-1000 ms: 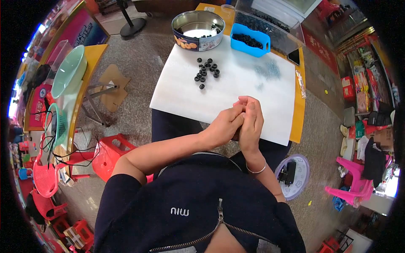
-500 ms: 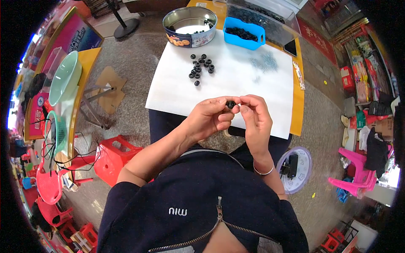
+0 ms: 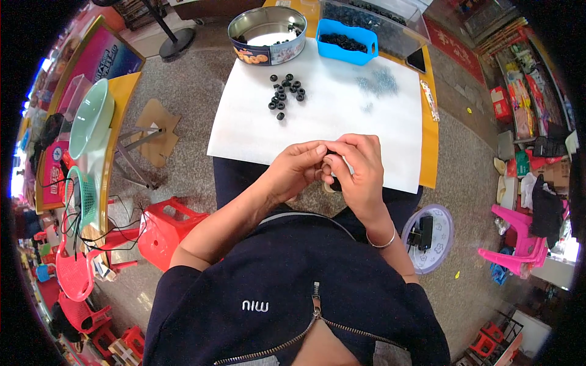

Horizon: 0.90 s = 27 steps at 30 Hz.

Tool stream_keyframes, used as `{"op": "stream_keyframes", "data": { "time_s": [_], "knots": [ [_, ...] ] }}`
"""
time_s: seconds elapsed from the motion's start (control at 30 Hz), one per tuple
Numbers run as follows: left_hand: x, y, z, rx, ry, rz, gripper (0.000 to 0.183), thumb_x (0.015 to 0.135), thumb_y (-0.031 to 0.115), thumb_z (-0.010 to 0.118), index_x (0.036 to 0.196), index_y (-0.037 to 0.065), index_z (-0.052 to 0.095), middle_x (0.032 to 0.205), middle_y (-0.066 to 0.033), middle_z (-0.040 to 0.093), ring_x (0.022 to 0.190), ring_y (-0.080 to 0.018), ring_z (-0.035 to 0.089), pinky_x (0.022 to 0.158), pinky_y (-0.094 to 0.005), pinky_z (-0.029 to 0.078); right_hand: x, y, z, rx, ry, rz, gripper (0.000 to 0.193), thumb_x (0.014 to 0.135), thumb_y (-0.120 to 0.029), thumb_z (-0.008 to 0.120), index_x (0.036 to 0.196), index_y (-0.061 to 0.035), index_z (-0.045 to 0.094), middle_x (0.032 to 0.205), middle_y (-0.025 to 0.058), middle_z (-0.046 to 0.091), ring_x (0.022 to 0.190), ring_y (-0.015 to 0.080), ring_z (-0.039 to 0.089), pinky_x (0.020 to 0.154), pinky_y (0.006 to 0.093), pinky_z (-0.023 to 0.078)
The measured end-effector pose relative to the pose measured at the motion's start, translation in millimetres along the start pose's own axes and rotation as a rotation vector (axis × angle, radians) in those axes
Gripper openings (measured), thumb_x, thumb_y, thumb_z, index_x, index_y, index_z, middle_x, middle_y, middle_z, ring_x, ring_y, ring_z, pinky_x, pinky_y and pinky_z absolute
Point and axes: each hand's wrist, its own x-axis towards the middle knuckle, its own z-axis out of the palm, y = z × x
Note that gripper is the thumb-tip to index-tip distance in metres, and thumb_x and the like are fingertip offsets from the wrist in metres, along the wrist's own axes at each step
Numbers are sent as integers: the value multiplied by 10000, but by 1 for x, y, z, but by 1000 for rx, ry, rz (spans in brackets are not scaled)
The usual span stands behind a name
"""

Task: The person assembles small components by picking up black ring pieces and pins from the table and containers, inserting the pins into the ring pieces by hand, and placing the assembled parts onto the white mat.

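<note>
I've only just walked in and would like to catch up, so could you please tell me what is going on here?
A person is working at a table with both hands. The left hand and right hand meet at the near edge of a white sheet, holding a small black piece, mostly hidden, between them. Loose black pieces lie on the sheet. Beyond them stand a round tin and a blue basket, each with black pieces inside.
</note>
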Motion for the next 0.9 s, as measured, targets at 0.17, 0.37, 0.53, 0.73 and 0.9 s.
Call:
{"op": "stream_keyframes", "data": {
  "time_s": [0.17,0.37,0.53,0.73,0.9],
  "knots": [
    [-3,-2,-6,-15,5,-22,311,967,220,471,1129,-30,562,857,-69,609,733,-155,605,716,-292,527,-2,9,4,66,-40,25,174,743,-43,649,916,-63,649,909,55,547,885,240,475,766,346,408],
    [-4,0,-1,4,63,-29,269,953,157,490,1131,-33,557,875,-67,608,759,-146,624,714,-272,549,-6,12,4,159,-17,107,149,763,-40,637,912,-40,648,924,75,561,903,226,512,753,325,437],
    [-3,0,-4,116,147,12,245,929,112,529,1133,-20,565,905,-70,619,733,-141,636,682,-255,554,-9,11,-1,-3,-13,-1,142,777,-49,630,920,-48,625,884,70,571,840,242,505,714,343,426],
    [-5,-3,0,116,162,21,222,914,96,553,1104,-13,592,923,-74,636,716,-138,637,671,-250,552,-13,11,-2,162,22,116,112,787,-42,631,899,-43,634,838,59,614,770,223,538,692,322,445],
    [-8,2,9,174,216,25,225,909,86,560,1106,-19,588,924,-80,645,698,-147,635,669,-265,553,-15,12,-2,239,12,189,97,806,-51,627,901,-42,639,848,62,624,781,211,552,701,313,457]
  ]
}}
